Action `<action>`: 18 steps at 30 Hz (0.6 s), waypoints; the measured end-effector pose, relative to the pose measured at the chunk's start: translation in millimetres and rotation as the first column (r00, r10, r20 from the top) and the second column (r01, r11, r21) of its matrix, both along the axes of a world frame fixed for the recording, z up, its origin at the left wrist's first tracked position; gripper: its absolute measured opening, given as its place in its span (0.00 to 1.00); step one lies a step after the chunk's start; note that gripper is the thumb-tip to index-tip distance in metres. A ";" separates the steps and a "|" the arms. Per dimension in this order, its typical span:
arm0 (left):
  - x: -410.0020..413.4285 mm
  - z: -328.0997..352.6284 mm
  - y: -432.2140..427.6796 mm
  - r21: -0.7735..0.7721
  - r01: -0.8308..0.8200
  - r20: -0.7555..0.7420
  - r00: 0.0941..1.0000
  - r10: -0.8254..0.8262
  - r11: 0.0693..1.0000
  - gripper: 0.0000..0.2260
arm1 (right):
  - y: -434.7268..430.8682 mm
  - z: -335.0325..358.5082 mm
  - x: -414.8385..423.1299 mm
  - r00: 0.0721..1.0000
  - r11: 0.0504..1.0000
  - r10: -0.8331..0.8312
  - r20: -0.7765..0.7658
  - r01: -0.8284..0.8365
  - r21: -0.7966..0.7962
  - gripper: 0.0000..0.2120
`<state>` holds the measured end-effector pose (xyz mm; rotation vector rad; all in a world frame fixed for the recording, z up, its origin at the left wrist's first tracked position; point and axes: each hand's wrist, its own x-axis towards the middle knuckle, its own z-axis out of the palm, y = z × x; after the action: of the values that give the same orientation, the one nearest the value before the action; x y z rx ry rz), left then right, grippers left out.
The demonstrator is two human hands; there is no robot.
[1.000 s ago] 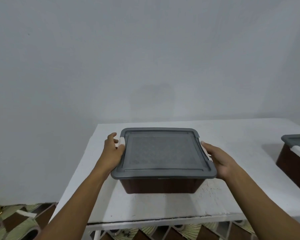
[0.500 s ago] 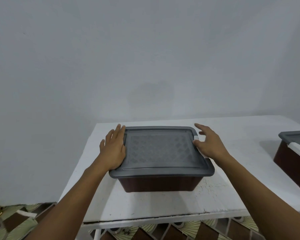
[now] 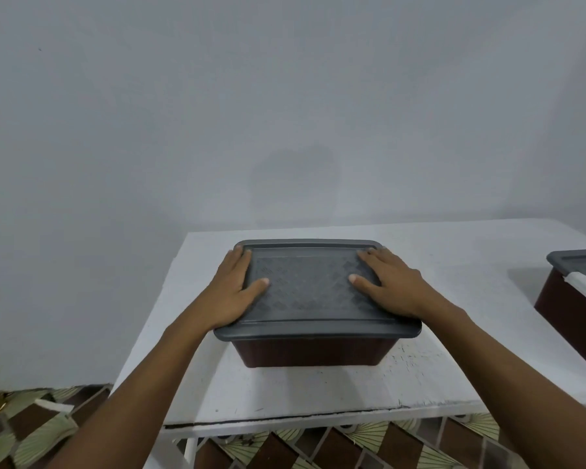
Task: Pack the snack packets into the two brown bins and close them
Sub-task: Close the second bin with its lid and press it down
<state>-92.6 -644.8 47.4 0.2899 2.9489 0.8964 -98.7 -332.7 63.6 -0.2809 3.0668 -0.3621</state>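
A brown bin (image 3: 313,352) stands on the white table (image 3: 318,390) in front of me, covered by a grey textured lid (image 3: 310,292). My left hand (image 3: 236,292) lies flat on the lid's left side, fingers straight. On the lid's right side my right hand (image 3: 391,287) presses flat in the same way. A second brown bin (image 3: 570,316) with a grey lid and a white side latch sits at the right edge of the view, partly cut off. No snack packets are visible.
A plain grey wall rises behind the table. The table's front edge shows a dark crack. Below it is a patterned brown and green tiled floor (image 3: 31,431).
Both hands have moved from the bin's sides up onto the lid and now lie flat on it, further inward than half a second ago.
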 end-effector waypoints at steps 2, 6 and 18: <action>18.4 -8.9 -1.6 0.167 -0.039 -0.035 0.998 0.045 0.985 0.37 | 2.4 -5.4 18.1 1.000 0.992 0.008 0.019 -0.006 -0.123 0.37; 42.2 -10.0 13.8 0.421 -0.176 -0.107 0.964 0.242 0.890 0.35 | 4.4 -19.3 46.7 0.997 0.953 -0.033 -0.067 0.011 -0.302 0.39; -13.0 -11.0 76.3 0.491 -0.203 -0.151 0.938 0.312 0.847 0.26 | 52.3 -35.3 -1.8 0.878 0.735 -0.379 -0.294 0.092 -0.672 0.17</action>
<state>-105.6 -568.6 36.4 -0.0036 2.9686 1.7334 -100.6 -280.4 28.3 0.0539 3.2506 -1.5863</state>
